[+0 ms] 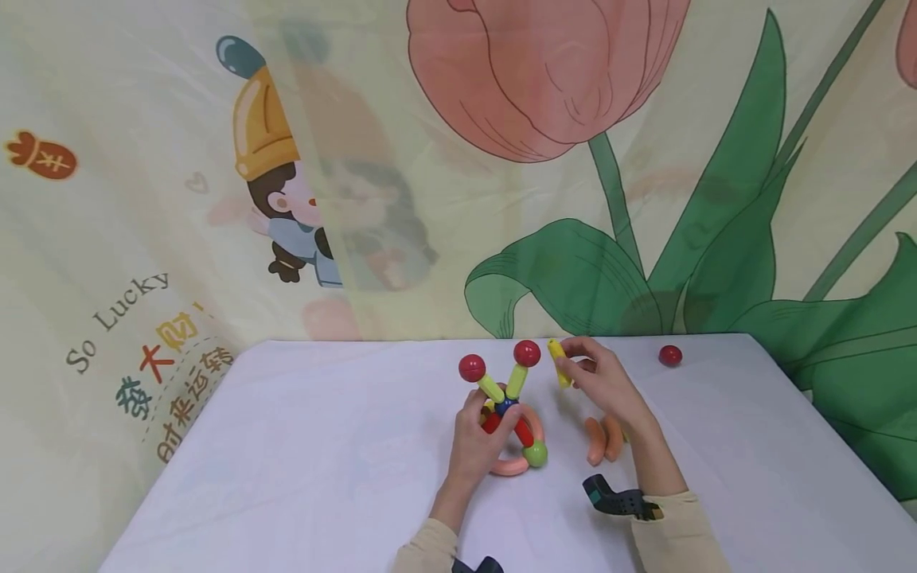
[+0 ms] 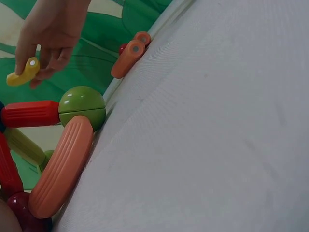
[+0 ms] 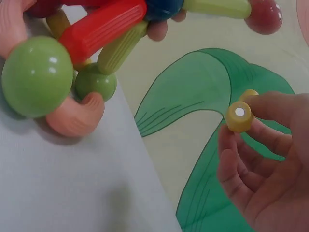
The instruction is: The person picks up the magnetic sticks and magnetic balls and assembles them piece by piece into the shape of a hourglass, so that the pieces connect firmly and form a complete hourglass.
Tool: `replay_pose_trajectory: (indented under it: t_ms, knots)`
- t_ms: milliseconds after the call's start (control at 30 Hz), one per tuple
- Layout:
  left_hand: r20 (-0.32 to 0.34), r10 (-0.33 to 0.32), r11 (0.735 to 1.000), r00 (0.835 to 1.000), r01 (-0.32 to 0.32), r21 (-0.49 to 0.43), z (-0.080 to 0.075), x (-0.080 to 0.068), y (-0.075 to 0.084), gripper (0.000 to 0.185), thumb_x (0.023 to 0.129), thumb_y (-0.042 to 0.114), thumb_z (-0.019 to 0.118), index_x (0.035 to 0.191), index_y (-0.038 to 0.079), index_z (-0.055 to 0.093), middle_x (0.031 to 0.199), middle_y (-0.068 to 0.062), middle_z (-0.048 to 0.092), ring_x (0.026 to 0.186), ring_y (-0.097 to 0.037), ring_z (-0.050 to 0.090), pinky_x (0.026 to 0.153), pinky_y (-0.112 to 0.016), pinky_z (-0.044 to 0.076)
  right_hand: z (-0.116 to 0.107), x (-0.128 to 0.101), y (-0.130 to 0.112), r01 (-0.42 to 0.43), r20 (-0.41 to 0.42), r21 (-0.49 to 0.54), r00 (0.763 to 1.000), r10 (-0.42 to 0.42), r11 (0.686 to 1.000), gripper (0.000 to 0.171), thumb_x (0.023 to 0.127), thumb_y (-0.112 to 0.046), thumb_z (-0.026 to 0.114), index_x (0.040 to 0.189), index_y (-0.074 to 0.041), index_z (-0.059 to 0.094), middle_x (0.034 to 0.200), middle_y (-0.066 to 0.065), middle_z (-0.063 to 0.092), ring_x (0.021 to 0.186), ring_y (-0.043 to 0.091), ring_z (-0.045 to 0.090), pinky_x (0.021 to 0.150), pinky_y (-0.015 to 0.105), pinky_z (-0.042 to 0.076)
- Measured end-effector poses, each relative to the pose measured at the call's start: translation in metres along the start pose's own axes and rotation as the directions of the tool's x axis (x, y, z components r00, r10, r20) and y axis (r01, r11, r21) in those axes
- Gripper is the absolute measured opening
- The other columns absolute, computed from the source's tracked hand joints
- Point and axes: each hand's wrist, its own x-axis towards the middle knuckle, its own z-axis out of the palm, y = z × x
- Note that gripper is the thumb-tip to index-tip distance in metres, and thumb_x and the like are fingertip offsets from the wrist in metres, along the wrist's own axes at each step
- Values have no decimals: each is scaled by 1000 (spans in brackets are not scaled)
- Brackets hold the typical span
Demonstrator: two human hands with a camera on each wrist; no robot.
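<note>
My left hand [image 1: 474,446] grips a model built of magnetic balls and sticks near its blue ball [image 1: 507,406]. Two yellow-green sticks rise from that ball in a V, each tipped with a red ball [image 1: 526,353]. Lower down, red sticks [image 3: 104,31] slope to a ring of curved orange sticks [image 2: 63,166] and green balls [image 3: 37,76]. My right hand [image 1: 600,380] pinches a short, curved yellow stick [image 1: 559,364] between thumb and fingers, held in the air to the right of the model. A white magnet dot shows on the stick's end in the right wrist view.
Two curved orange sticks [image 1: 595,440] lie side by side on the white tabletop [image 1: 301,477], below my right hand. Farther back at the right is a loose red ball [image 1: 670,356]. A printed cloth [image 1: 372,159] hangs behind the table's far edge.
</note>
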Motion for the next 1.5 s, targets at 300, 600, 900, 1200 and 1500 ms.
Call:
replay_pose_trajectory:
  t_ms: [300,600,900,1200,1500]
  knots:
    - [0,3,1000,1000,-3,-15,-2,0,-1,34,87,40,65,116,22,57,104,2,60,99,-11,56,83,-22,51,5,4,-13,46,-71,74,997,-41,996,48,93,-36,58,130,-7,48,119,17,57,82,18,60,73,25,51]
    - [6,1,1000,1000,-1,-11,-2,0,0,35,88,39,64,117,19,57,105,0,60,100,-13,56,81,-21,51,1,12,-26,43,-97,90,995,-34,995,49,92,-36,59,130,-7,47,117,15,55,84,20,60,71,23,52]
    - [9,-39,998,999,40,-52,-2,0,1,34,87,32,67,118,21,56,111,0,60,105,-14,56,85,-22,50,2,21,-29,27,-82,91,996,-20,995,49,92,-38,59,128,-7,47,117,15,55,88,23,61,73,25,53]
    - [13,-38,998,999,39,-44,-4,1,0,35,87,36,66,118,23,56,111,2,59,104,-13,56,83,-21,50,7,30,-42,58,-54,90,997,-53,994,45,91,-34,62,125,-7,49,115,15,57,87,22,61,70,26,54]
    - [19,-66,997,998,67,-40,-2,0,5,34,87,26,68,118,19,56,112,-2,60,106,-15,56,86,-22,50,13,35,-49,13,-14,61,1000,-12,998,47,91,-36,61,127,-9,49,118,14,56,90,23,60,81,38,54]
